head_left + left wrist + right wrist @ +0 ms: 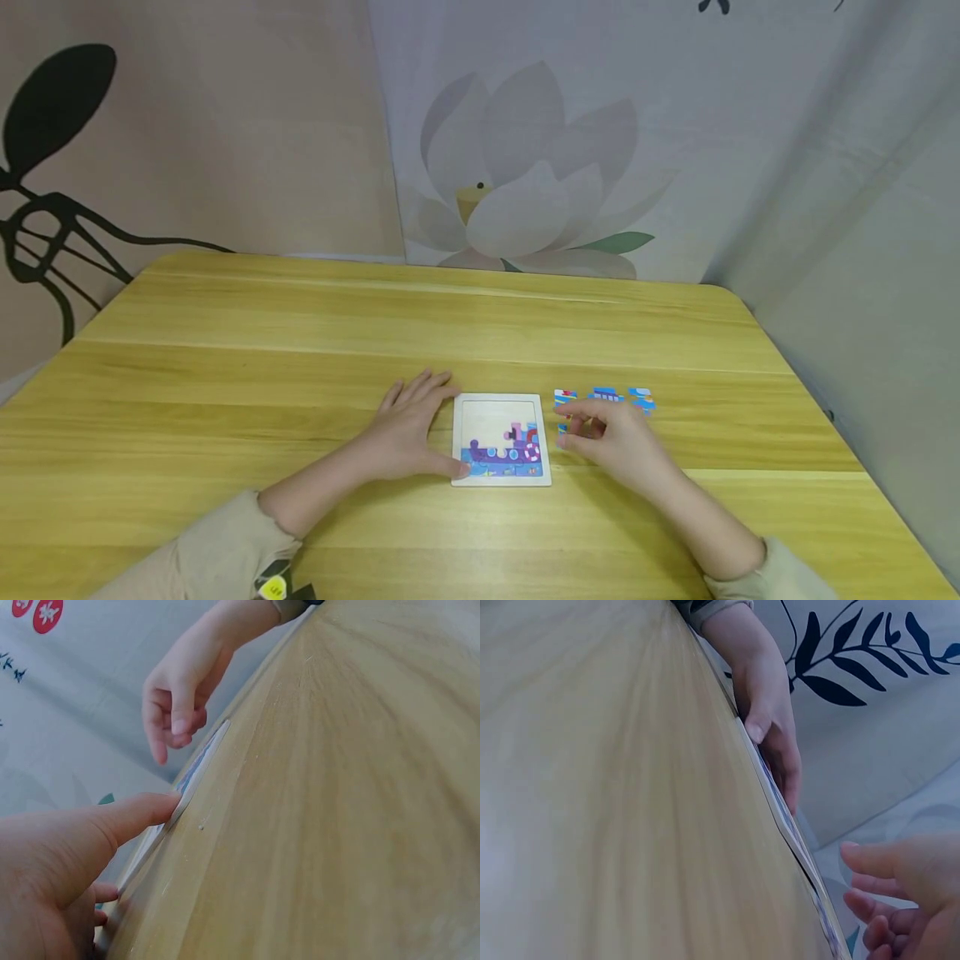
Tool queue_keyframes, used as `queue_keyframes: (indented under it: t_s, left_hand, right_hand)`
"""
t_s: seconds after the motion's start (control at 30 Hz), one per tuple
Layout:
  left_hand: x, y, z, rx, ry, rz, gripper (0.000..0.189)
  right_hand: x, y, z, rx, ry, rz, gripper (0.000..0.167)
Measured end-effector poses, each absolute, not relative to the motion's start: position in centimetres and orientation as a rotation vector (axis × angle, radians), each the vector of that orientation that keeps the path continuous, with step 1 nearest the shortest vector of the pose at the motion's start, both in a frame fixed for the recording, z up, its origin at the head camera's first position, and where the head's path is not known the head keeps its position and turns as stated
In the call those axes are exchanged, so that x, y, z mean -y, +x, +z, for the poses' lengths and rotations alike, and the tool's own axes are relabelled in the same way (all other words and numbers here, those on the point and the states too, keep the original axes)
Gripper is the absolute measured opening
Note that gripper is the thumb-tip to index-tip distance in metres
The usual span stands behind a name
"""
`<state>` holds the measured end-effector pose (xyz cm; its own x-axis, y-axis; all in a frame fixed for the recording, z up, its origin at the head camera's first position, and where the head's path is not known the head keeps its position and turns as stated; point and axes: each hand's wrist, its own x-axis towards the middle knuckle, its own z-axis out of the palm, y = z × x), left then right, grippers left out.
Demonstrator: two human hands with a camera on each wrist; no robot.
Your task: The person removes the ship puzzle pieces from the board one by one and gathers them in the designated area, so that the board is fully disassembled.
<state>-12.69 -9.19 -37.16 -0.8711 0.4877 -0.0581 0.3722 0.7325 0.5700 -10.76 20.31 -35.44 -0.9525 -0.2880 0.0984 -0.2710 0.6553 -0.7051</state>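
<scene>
A square jigsaw puzzle tray (495,408) with a white frame lies on the table, its lower part filled with purple and blue pieces (501,469). At its left side, my left hand (408,433) is spread, thumb on the lower left corner and fingertips by the upper left one. My right hand (618,437) hovers just right of the tray over the loose puzzle pieces (606,393), hiding some of them. Its thumb and index finger stand apart, with a small piece (562,428) showing between them. In the right wrist view, its fingers (877,859) are loosely bent and hold nothing visible.
The wooden table (300,333) reaches back to a curtain (540,125) printed with a large flower. One loose blue and white piece (642,398) lies at the far right of the group, beyond the right hand.
</scene>
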Motion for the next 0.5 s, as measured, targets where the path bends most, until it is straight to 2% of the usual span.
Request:
queue_keyframes:
  t_s: [0.23,0.5]
  left_hand:
    - [9.2,-12.7,-37.2,-2.732,0.69,0.831,0.105]
    - [9.2,-12.7,-37.3,-2.73,0.696,0.84,0.105]
  right_hand:
    - [-18.9,-10.8,-35.5,-2.809,-0.547,-1.158,0.029]
    - [-17.7,-10.7,-35.5,-2.834,-0.51,-1.029,0.032]
